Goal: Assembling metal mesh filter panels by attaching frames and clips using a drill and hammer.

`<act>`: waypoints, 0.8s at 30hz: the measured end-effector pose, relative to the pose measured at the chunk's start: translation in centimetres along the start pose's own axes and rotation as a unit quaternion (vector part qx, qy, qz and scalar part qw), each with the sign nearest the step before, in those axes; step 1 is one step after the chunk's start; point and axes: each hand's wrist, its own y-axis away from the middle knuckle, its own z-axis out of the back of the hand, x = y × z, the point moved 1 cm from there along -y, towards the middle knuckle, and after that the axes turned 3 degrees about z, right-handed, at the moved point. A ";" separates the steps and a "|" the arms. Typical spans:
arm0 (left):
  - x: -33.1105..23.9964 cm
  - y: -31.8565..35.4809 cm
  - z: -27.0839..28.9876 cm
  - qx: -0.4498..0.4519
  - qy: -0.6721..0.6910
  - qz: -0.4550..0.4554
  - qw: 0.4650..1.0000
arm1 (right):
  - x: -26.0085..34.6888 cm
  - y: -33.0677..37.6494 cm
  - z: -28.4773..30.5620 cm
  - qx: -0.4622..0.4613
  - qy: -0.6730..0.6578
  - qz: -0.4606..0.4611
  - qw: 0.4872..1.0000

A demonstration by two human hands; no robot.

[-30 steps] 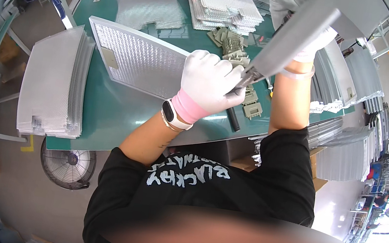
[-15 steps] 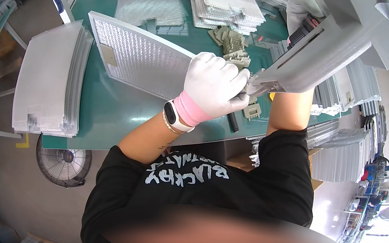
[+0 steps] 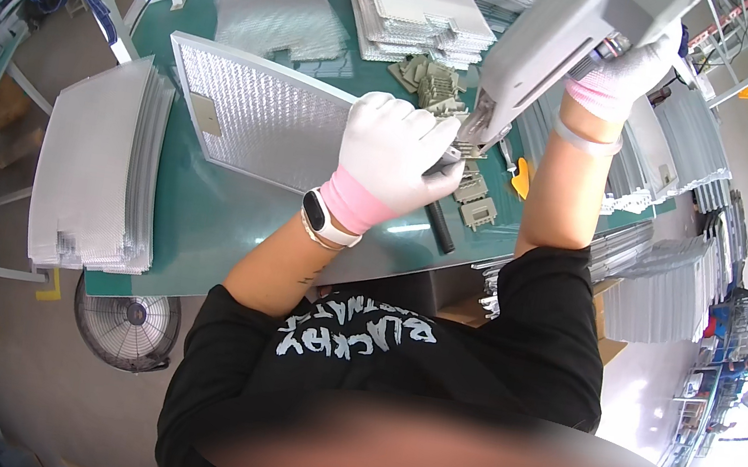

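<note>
My left hand (image 3: pixel 395 155), in a white glove with a pink cuff, is closed on the near right corner of a metal-framed mesh panel (image 3: pixel 266 116). The panel is tilted above the green table, and a small beige plate is set in its left side. My gloved right hand (image 3: pixel 624 82) grips the handle of a bulky grey hand tool (image 3: pixel 551 52). The tool's narrow metal nose (image 3: pixel 477 123) points down just right of my left hand; whether it touches the panel is hidden. Below lie several grey-green plastic clips (image 3: pixel 476 212) and a black rod (image 3: pixel 440 228).
Mesh sheets are stacked at the table's left edge (image 3: pixel 104 164) and far side (image 3: pixel 418 3). Metal frames (image 3: pixel 656 160) stand at the right. An orange-yellow piece (image 3: pixel 521 178) lies beside the clips. A floor fan (image 3: pixel 128 323) stands below the left table corner.
The grey tool has swung more upright, its nose moving up and slightly left. My right hand has come nearer and to the right. My left hand and the panel corner have shifted slightly left.
</note>
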 end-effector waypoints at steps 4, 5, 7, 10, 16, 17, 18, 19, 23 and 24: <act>0.6 -0.4 0.9 0.044 0.051 0.004 0.998 | 1.1 2.0 -2.1 -0.118 0.001 -0.090 0.989; 0.9 -0.3 0.7 0.028 0.068 0.003 0.997 | 1.3 1.9 -1.2 -0.136 0.073 -0.035 0.987; 1.1 0.0 1.0 0.039 0.081 0.012 0.996 | 1.8 2.7 1.0 -0.115 0.172 0.022 0.978; 1.2 -0.1 0.9 0.023 0.066 0.007 0.998 | 2.2 4.8 0.4 0.070 0.178 -0.061 0.980; 0.8 -1.0 1.5 0.076 0.033 -0.001 0.997 | 3.1 6.4 0.9 0.051 0.234 -0.056 0.969; 0.7 -1.2 1.4 0.106 0.005 -0.023 0.994 | 3.5 6.4 1.2 0.053 0.252 -0.052 0.965; 0.6 -1.3 1.4 0.136 -0.024 -0.045 0.989 | 3.8 6.5 1.2 0.050 0.249 -0.051 0.966; 0.9 -1.6 1.1 0.141 -0.026 -0.047 0.989 | 4.0 6.5 1.2 0.045 0.251 -0.057 0.965; 3.5 -2.9 -1.2 0.170 -0.026 -0.031 0.985 | 5.7 6.9 -1.0 -0.014 0.318 -0.113 0.941; 4.6 -2.9 -1.8 0.120 -0.017 -0.055 0.991 | 6.4 7.0 -2.1 -0.035 0.360 -0.169 0.917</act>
